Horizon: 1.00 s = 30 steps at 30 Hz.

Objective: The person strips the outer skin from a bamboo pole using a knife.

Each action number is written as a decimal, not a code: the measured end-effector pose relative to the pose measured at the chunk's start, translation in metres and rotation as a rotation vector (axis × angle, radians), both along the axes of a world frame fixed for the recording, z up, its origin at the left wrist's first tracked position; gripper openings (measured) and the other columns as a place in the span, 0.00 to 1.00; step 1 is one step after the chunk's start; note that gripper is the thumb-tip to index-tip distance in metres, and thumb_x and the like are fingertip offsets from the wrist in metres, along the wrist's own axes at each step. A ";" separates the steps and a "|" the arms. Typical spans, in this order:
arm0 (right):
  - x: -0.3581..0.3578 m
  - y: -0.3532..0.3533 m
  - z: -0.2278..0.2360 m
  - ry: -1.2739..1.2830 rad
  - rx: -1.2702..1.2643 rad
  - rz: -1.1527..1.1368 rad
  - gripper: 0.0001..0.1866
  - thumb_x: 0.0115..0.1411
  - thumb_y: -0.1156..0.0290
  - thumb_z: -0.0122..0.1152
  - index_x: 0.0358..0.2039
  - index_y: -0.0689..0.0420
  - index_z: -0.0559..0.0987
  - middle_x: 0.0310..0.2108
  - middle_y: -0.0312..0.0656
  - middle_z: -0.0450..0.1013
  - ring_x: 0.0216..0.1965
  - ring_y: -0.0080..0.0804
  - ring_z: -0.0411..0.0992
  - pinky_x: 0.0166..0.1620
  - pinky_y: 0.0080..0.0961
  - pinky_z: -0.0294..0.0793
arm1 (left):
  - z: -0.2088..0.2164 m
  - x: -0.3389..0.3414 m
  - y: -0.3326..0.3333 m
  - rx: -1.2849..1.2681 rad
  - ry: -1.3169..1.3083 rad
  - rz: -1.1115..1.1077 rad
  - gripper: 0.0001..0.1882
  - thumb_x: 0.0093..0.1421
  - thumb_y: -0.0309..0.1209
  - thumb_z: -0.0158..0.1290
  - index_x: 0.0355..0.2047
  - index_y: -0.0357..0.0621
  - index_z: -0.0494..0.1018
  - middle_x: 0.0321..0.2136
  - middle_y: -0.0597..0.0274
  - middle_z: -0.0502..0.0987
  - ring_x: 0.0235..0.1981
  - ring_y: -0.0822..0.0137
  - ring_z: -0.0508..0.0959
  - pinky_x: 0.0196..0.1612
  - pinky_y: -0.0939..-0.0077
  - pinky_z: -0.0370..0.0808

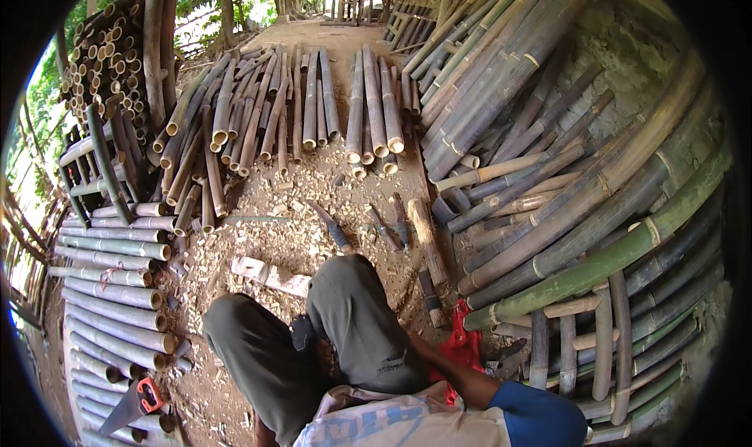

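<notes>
Three sides of chip-strewn floor (196, 279) are edged by bamboo poles (117, 246), with room left of the knees (233, 310).
The right forearm (448, 362) reaches behind the thigh (372, 345), beside red cloth (465, 347); both hands are hidden, so I cannot tell their grip.

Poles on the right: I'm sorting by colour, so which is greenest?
The long pole ending beside the red cloth; its skin is plainly green, while those just above it are grey-brown.
</notes>
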State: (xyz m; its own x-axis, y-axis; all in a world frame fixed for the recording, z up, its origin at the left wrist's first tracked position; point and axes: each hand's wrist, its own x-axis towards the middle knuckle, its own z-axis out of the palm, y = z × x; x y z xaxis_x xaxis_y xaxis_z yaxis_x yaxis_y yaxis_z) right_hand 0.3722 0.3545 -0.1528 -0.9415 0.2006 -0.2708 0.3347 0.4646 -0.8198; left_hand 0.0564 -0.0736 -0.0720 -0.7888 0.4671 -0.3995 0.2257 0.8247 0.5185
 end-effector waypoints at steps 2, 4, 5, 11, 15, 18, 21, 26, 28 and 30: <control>-0.006 0.003 0.008 -0.007 0.057 0.023 0.18 0.65 0.58 0.62 0.46 0.59 0.85 0.41 0.55 0.82 0.44 0.52 0.82 0.51 0.44 0.79 | 0.003 -0.002 -0.009 0.013 0.011 0.036 0.26 0.52 0.35 0.70 0.51 0.38 0.81 0.37 0.46 0.87 0.39 0.55 0.87 0.46 0.60 0.82; -0.017 0.010 0.019 -0.012 0.099 0.025 0.19 0.65 0.58 0.62 0.46 0.59 0.85 0.41 0.56 0.82 0.45 0.52 0.82 0.51 0.44 0.78 | 0.007 -0.007 -0.014 0.023 0.020 0.068 0.27 0.52 0.35 0.70 0.51 0.38 0.81 0.37 0.46 0.87 0.39 0.55 0.87 0.46 0.60 0.82; -0.028 0.015 0.027 -0.006 0.116 0.030 0.19 0.65 0.58 0.62 0.46 0.60 0.85 0.41 0.56 0.82 0.45 0.52 0.82 0.51 0.44 0.78 | 0.010 -0.011 -0.020 0.029 0.028 0.088 0.27 0.52 0.35 0.70 0.51 0.38 0.81 0.37 0.46 0.87 0.39 0.55 0.87 0.46 0.60 0.82; -0.090 0.059 0.092 0.035 0.284 0.036 0.20 0.65 0.56 0.61 0.47 0.60 0.84 0.42 0.56 0.82 0.46 0.52 0.82 0.52 0.44 0.78 | 0.030 -0.064 -0.031 0.067 0.074 0.153 0.28 0.51 0.35 0.71 0.51 0.36 0.81 0.36 0.45 0.86 0.38 0.55 0.87 0.45 0.61 0.82; -0.152 0.082 0.132 0.042 0.383 0.113 0.21 0.66 0.56 0.60 0.48 0.60 0.84 0.43 0.57 0.82 0.47 0.52 0.82 0.52 0.45 0.78 | 0.056 -0.131 -0.020 0.092 0.130 0.113 0.29 0.50 0.35 0.72 0.51 0.35 0.81 0.35 0.44 0.86 0.38 0.55 0.87 0.45 0.61 0.82; -0.203 0.087 0.145 -0.018 0.426 0.236 0.22 0.66 0.55 0.60 0.48 0.60 0.84 0.44 0.57 0.82 0.48 0.52 0.82 0.52 0.45 0.78 | 0.089 -0.199 0.003 0.146 0.151 0.032 0.28 0.49 0.35 0.72 0.49 0.34 0.82 0.34 0.44 0.86 0.37 0.55 0.87 0.43 0.61 0.82; -0.239 0.103 0.127 -0.048 0.437 0.374 0.22 0.64 0.55 0.60 0.46 0.61 0.83 0.43 0.58 0.82 0.47 0.55 0.81 0.51 0.47 0.77 | 0.127 -0.243 0.041 0.128 0.173 -0.049 0.27 0.48 0.35 0.73 0.47 0.32 0.82 0.33 0.45 0.86 0.36 0.55 0.86 0.42 0.60 0.81; -0.291 0.135 0.125 -0.295 0.470 0.513 0.21 0.63 0.56 0.61 0.47 0.60 0.83 0.41 0.56 0.82 0.44 0.52 0.82 0.48 0.48 0.78 | 0.152 -0.282 0.144 0.007 0.271 -0.287 0.30 0.52 0.39 0.73 0.53 0.37 0.81 0.46 0.43 0.85 0.47 0.49 0.85 0.51 0.57 0.81; -0.322 0.126 0.155 -0.388 0.468 0.553 0.21 0.63 0.57 0.61 0.47 0.60 0.83 0.41 0.56 0.82 0.43 0.53 0.82 0.47 0.48 0.78 | 0.142 -0.296 0.170 -0.055 0.176 -0.259 0.32 0.55 0.42 0.72 0.57 0.39 0.79 0.47 0.44 0.85 0.50 0.51 0.84 0.56 0.56 0.81; -0.350 0.129 0.162 -0.312 0.500 0.575 0.21 0.63 0.57 0.60 0.47 0.60 0.83 0.40 0.56 0.82 0.44 0.54 0.82 0.47 0.49 0.78 | 0.102 -0.319 0.195 -0.019 0.337 -0.384 0.35 0.57 0.43 0.72 0.60 0.38 0.76 0.52 0.45 0.83 0.51 0.52 0.84 0.56 0.57 0.81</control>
State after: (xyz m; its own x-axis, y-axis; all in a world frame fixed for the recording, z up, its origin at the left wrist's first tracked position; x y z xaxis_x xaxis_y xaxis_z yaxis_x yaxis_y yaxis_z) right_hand 0.0223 0.4833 0.0090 -0.8301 -0.1233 -0.5438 0.1118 0.9186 -0.3789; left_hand -0.2629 0.1214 0.0303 -0.6484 0.7435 -0.1635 0.6665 0.6582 0.3500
